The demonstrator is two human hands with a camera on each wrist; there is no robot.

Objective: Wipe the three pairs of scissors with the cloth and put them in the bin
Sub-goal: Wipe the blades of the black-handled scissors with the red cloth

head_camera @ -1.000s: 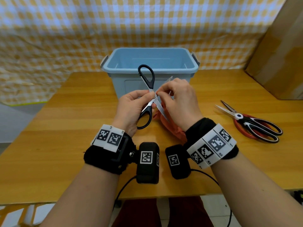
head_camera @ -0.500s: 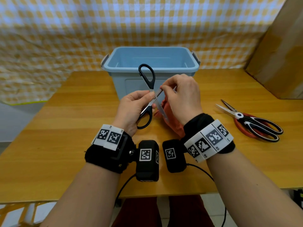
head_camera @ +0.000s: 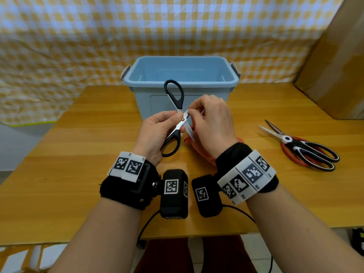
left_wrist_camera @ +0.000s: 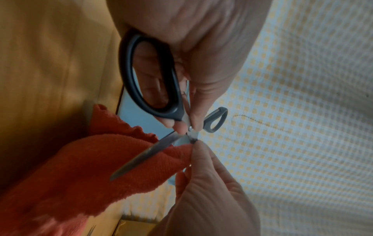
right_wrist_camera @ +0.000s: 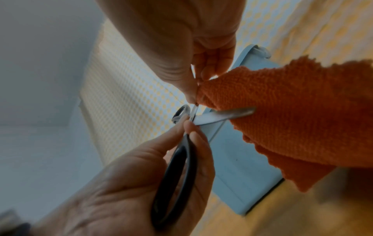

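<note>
**Head view: first pair mid-wipe, bin holding no scissors that show**

Head view puts the work at an early stage. The left hand (head_camera: 157,133) grips the black-handled scissors (head_camera: 175,117) at the pivot and lower handle, holding them spread open above the table (head_camera: 78,154), just in front of the blue bin (head_camera: 182,83). The right hand (head_camera: 211,125) pinches the orange cloth (left_wrist_camera: 96,167) against one blade close to the pivot — the wrist views show the fabric bunched under thumb and fingertips, with the other blade lying bare across it. So both hands are closed on something: left on the scissors, right on the cloth.

What is done, as far as can be seen: nothing is in the bin. The part of its inside that shows holds no scissors, though its floor near the front wall is hidden.

What is left, by my reading: finishing this pair and dropping it in, then the other scissors (head_camera: 303,148) lying on the table well to the right — a black-and-white-handled pair resting on top of a red-handled pair, both apparently untouched. That would make all three pairs accounted for, with two full wipe-and-drop rounds still to come after this one.
</note>
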